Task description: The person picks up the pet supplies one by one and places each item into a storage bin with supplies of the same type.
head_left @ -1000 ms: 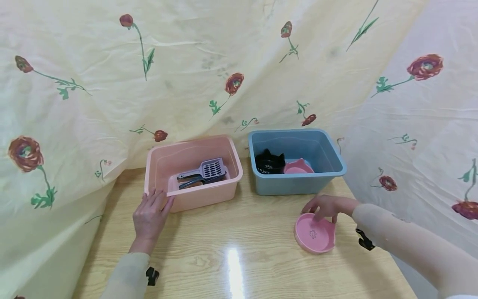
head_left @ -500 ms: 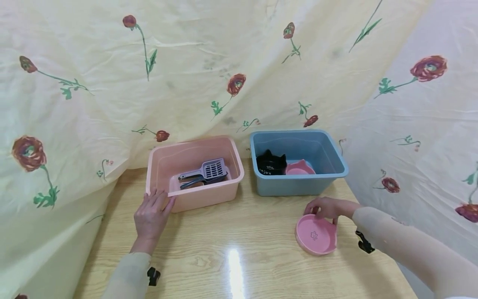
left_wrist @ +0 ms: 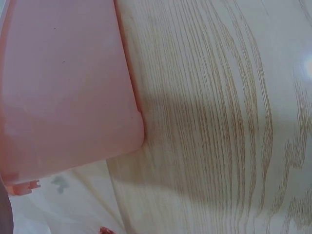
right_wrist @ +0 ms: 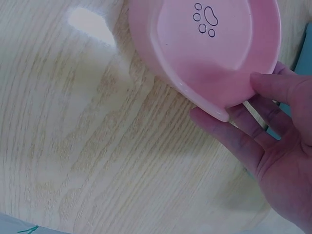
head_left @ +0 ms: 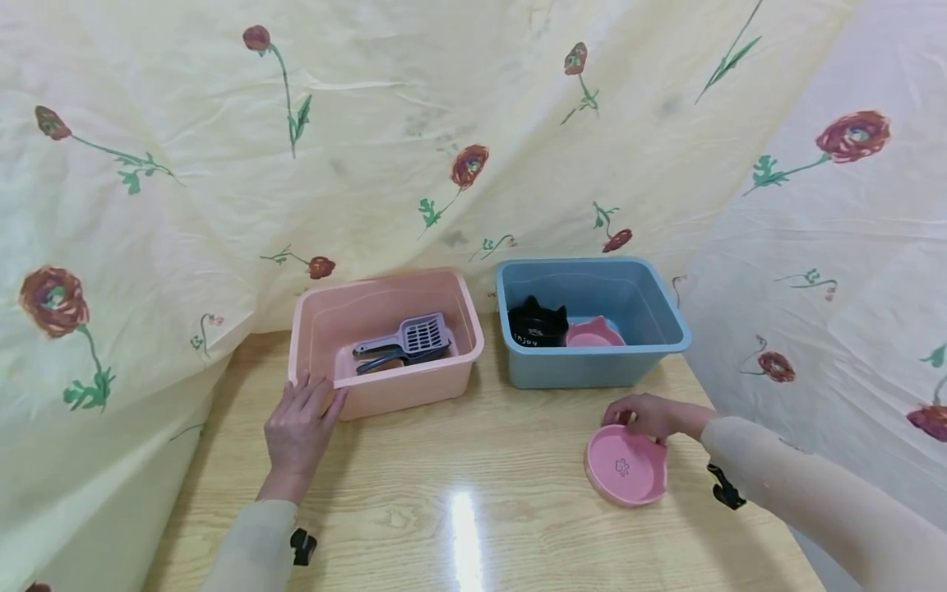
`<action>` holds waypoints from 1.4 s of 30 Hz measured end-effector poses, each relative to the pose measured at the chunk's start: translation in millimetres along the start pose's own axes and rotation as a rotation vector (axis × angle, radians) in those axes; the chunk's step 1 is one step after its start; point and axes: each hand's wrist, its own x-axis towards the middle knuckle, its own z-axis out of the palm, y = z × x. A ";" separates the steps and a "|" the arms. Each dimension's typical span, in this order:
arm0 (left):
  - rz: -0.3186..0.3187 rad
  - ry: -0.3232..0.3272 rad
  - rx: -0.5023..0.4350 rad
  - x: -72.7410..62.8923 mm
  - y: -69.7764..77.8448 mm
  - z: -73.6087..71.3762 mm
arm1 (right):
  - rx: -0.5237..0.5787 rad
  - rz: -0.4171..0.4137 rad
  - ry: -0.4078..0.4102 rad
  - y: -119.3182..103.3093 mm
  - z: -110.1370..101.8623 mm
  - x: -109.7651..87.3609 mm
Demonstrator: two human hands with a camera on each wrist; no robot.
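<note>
In the head view my left hand (head_left: 297, 427) holds the front left rim of a pink plastic bin (head_left: 414, 393), fingertips over the edge. Only the bin's outer wall (left_wrist: 63, 92) and a sliver of hand show in the left wrist view. My right hand (head_left: 645, 415) grips the far edge of a pink cat-ear pet bowl (head_left: 625, 467) standing on the table. Seen from the right wrist, one fingertip lies inside the bowl (right_wrist: 204, 53), another touches the ear's outer side, and others are behind the rim. A paw print marks the bowl's floor.
Inside the pink bin lie a lilac litter scoop (head_left: 414, 335) and a dark-handled tool (head_left: 383, 362) partly under it. A blue bin (head_left: 573, 368) at the back right holds a black cat-ear bowl (head_left: 536, 322) and a pink one (head_left: 594, 332). Floral cloth (head_left: 370, 189) hangs behind the wooden table (head_left: 385, 493).
The right hand's fingers have settled more closely round the bowl's far edge since a second ago. The bowl, the bins and my left hand stay in place; the head view shifts slightly.
</note>
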 end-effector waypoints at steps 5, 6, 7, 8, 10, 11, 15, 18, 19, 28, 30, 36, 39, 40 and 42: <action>0.045 0.054 0.005 2.0 0.1 1.0 | -0.075 -0.102 0.039 4.0 2.5 1.8; 0.048 0.058 0.008 2.3 0.1 0.9 | -0.093 -0.126 0.051 5.1 3.1 2.2; 0.053 0.059 0.010 2.4 0.1 0.9 | -0.111 -0.154 0.064 6.4 3.7 2.7; 0.050 0.055 0.013 2.4 0.0 0.8 | -0.126 -0.179 0.076 7.4 4.2 2.9; 0.041 0.040 0.022 2.2 -0.2 0.5 | -0.141 -0.219 0.096 9.5 4.9 3.3; 0.037 0.031 0.026 2.0 -0.3 0.3 | -0.144 -0.236 0.103 10.6 5.1 3.4; 0.037 0.020 0.033 0.8 -0.5 0.5 | -0.149 -0.271 0.112 13.3 5.5 3.2; 0.049 0.035 0.034 0.4 0.1 1.0 | -0.143 -0.276 0.106 13.7 6.2 2.7; 0.057 0.042 0.032 0.5 0.5 1.1 | -0.142 -0.277 0.106 13.7 6.6 2.5; 0.095 0.110 0.016 2.5 2.3 3.7 | -0.116 -0.265 0.077 5.4 6.9 -3.9; 0.094 0.111 0.015 2.3 1.5 3.4 | -0.114 -0.259 0.070 2.6 5.2 -6.2; 0.088 0.103 0.019 1.0 0.5 2.0 | -0.119 -0.258 0.054 -3.3 0.9 -14.9; 0.085 0.091 0.025 1.0 0.8 1.3 | -0.123 -0.285 0.050 -4.3 -0.6 -19.0; 0.084 0.087 0.026 1.0 0.9 1.2 | -0.121 -0.285 0.049 -5.0 -1.3 -20.8; 0.082 0.083 0.026 0.8 1.0 1.1 | -0.126 -0.294 0.048 -6.6 -2.5 -24.0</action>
